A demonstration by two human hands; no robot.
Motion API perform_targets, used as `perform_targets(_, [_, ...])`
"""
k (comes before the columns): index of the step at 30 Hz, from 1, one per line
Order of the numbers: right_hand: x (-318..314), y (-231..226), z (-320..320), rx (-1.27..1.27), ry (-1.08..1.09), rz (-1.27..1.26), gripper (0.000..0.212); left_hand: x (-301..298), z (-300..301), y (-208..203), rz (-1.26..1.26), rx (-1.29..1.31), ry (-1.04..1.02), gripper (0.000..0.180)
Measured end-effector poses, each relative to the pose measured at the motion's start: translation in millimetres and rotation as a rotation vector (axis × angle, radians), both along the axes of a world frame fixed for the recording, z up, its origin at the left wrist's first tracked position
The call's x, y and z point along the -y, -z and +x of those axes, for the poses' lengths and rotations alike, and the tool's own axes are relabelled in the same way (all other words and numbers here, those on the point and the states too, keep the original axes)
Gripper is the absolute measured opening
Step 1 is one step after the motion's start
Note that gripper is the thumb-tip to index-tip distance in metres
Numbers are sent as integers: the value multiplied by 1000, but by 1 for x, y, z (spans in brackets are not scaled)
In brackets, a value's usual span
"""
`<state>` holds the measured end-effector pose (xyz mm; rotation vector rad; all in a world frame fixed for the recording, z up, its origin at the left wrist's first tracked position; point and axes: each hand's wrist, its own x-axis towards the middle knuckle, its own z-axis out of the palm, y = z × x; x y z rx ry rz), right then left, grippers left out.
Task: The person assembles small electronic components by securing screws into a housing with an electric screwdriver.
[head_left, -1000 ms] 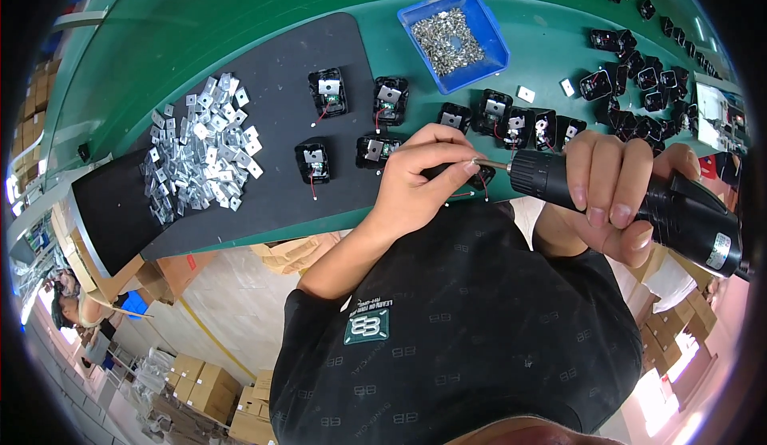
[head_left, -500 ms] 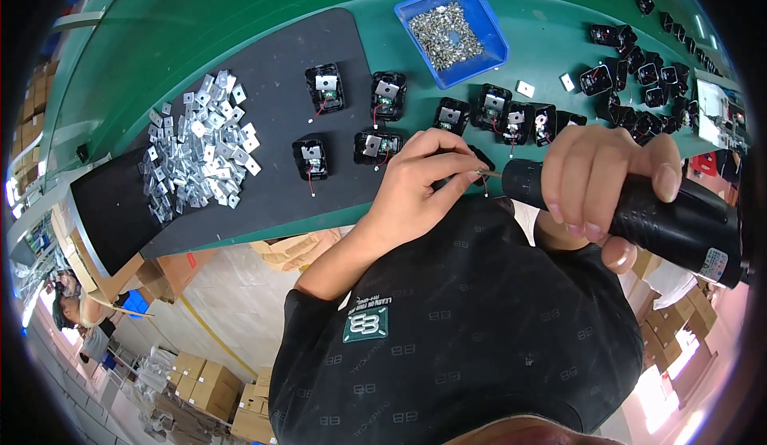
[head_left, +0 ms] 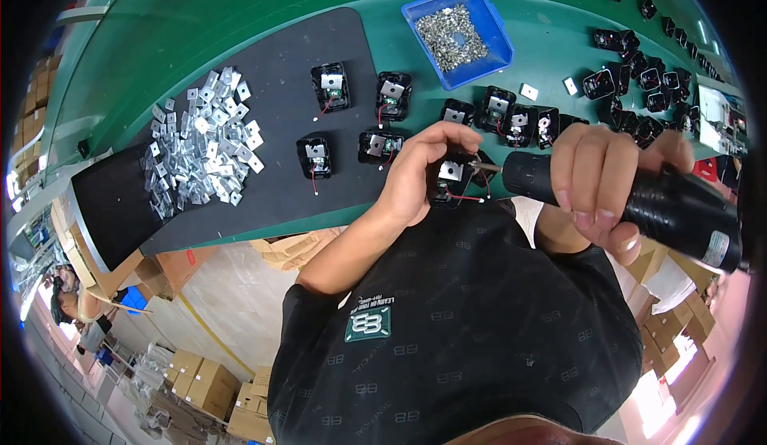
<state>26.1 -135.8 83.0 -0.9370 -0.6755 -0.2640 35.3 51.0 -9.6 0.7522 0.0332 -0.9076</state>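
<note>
Since half a second ago, the pinch of the left hand [head_left: 414,176] at the end of the black driver [head_left: 667,205] has been let go, and a small black case [head_left: 444,192] with a shiny plate [head_left: 450,171] on it has been brought into sight. Closest of all, the dark shirt [head_left: 463,317] is seen low in the view. Just past it, the black case is held by the left hand, with the fingers curled around its left side and top edge; where the thumb is pressed cannot be told. A thin red wire [head_left: 466,198] is stretched from the case toward the right. The driver is gripped by the right hand [head_left: 595,175], with the fingers wrapped around its thick body. Its thin metal tip [head_left: 490,167] is pointed left, close to the case's upper right part; whether they touch cannot be told. To the left, four other cases [head_left: 315,156] are set on or by the black mat [head_left: 276,109], and a messy pile of metal plates [head_left: 204,137] is heaped near its left end. Past the hands, a row of cases [head_left: 497,106] is lined up. Farther on, two pale loose plates [head_left: 529,92] are laid on the green table [head_left: 551,49] near a blue bin [head_left: 486,25], where many small metal parts [head_left: 450,39] are kept. Far to the right, a crowd of cases [head_left: 598,84] is bunched together.
</note>
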Motion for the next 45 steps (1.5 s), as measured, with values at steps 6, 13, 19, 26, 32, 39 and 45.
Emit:
perform_targets(6, [-17,3,-10,-97,119,-73,47,2,6,-14,32,22,-33,30])
perform_targets(13, [-13,7,-9,-122,96,-54,52,2,2,-7,-24,11,-76,26])
perform_targets(19, [-15,8,-11,-124,71,-42,55,6,4,-11,-50,-41,-67,20])
perform_targets(26, [-21,11,-13,-219,109,-75,49,7,2,-10,-26,-61,-104,21])
perform_targets(32, [-26,8,-12,-198,123,-97,41,10,6,-14,59,8,-84,22])
perform_targets(39, [-28,9,-6,-123,122,-122,41,11,11,-22,8,-187,-90,22])
perform_targets(45, [-35,12,-3,-121,137,-114,39,10,14,-22,20,-170,-149,21])
